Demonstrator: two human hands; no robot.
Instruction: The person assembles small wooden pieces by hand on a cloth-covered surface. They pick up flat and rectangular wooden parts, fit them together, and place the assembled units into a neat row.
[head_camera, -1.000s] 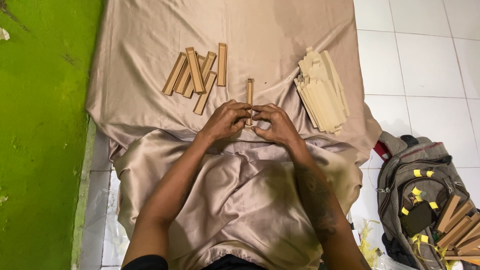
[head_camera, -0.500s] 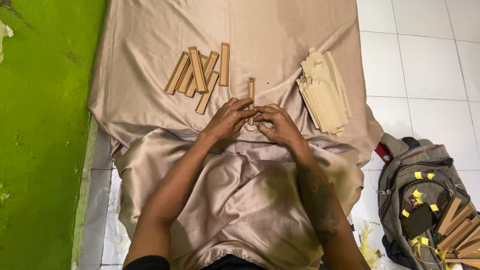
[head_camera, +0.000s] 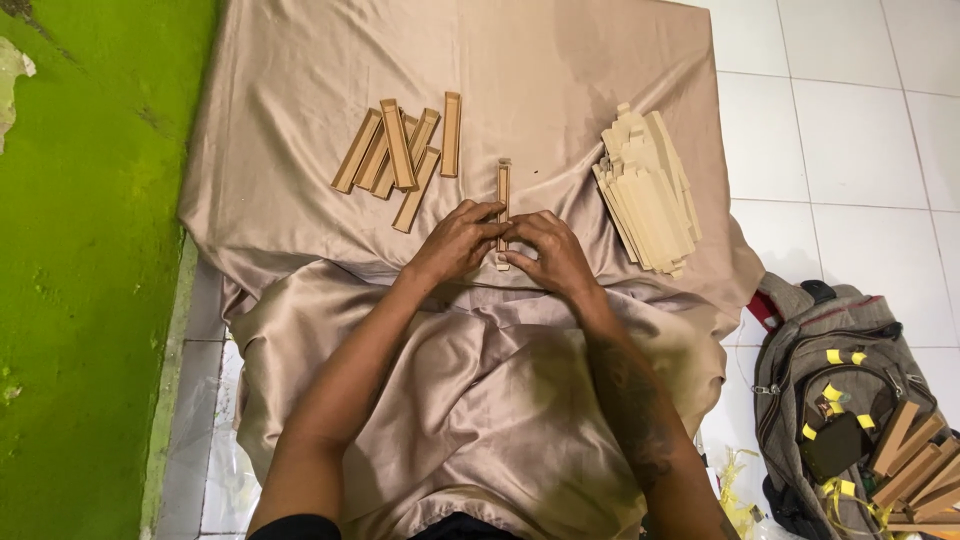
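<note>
As both hands grip it, left hand (head_camera: 455, 243) and right hand (head_camera: 548, 253) pinch the thin cardboard strip (head_camera: 503, 195) closed at its lower end; it seems light and easily creased.

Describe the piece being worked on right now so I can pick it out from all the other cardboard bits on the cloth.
Start from the beige satin cloth spread over the floor. Near its middle, the left hand and right hand meet around one narrow cardboard strip pointing straight away from the person. It lies alone, between the loose folded pieces on the left and the flat pale stack on the right.
</note>
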